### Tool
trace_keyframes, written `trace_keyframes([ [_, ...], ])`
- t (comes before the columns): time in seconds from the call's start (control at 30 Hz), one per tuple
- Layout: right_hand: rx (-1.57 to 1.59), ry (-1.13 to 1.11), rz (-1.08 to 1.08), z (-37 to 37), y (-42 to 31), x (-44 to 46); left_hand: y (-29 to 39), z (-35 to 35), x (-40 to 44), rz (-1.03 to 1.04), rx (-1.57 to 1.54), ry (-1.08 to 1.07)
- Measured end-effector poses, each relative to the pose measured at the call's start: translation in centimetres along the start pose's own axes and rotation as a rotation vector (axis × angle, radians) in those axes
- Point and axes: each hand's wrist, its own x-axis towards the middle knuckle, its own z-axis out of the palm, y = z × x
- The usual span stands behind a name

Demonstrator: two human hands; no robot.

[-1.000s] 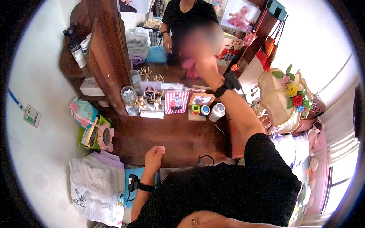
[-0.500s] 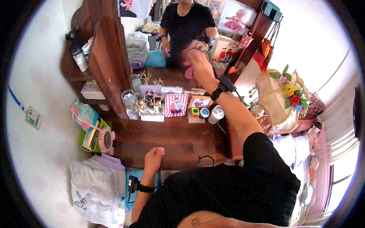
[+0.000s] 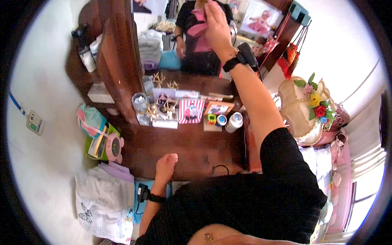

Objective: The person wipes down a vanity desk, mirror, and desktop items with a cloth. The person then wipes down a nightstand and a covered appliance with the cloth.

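Note:
My right hand (image 3: 217,30) is raised against the mirror (image 3: 212,79), its fingers extended over a pink cloth (image 3: 199,30) pressed to the glass. The cloth hangs out to the left of the fingers, and its reflection partly merges with it. Lower down, my left hand (image 3: 165,165) hovers at the front edge of the brown wooden desk (image 3: 183,143), fingers curled in and nothing visible in them. Below the mirror stand a red-and-white striped picture (image 3: 191,111), a wooden photo frame (image 3: 219,108) and a white bottle (image 3: 234,122).
Gold antler ornaments (image 3: 168,107) and a glass jar (image 3: 141,104) stand at the desk's back left. A pink clock (image 3: 114,147) leans by a green basket (image 3: 90,149), above folded towels (image 3: 102,196). A flowered lampshade (image 3: 298,108) is at right; red tassels (image 3: 285,67) hang beside the mirror.
My right hand has moved up the mirror with the pink cloth, and its fingers are now stretched out rather than bent. My left hand has stayed nearly in place.

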Motion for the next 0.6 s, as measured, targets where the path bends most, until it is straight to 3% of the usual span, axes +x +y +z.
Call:
trace_keyframes([
  [0.07,0.122,-0.108,-0.092,1.7,-0.6,-2.9,-1.0,0.0,-0.6,-0.028,0.002,-0.002],
  [0.23,0.054,-0.404,-0.3,5.4,-2.0,-14.0,-1.0,0.2,-0.9,-0.131,-0.085,0.034],
  [0.33,0.655,-0.872,0.229,6.5,-2.4,-21.4,-1.7,0.1,-1.5,-0.138,-0.074,0.044],
  [0.43,0.34,-0.758,-0.238,4.0,-1.7,-24.2,-2.8,-0.1,-1.7,-0.137,-0.04,0.041],
  [0.6,0.27,-0.874,-0.278,1.2,0.1,-26.4,-2.7,0.0,-2.1,-0.133,-0.013,0.006],
])
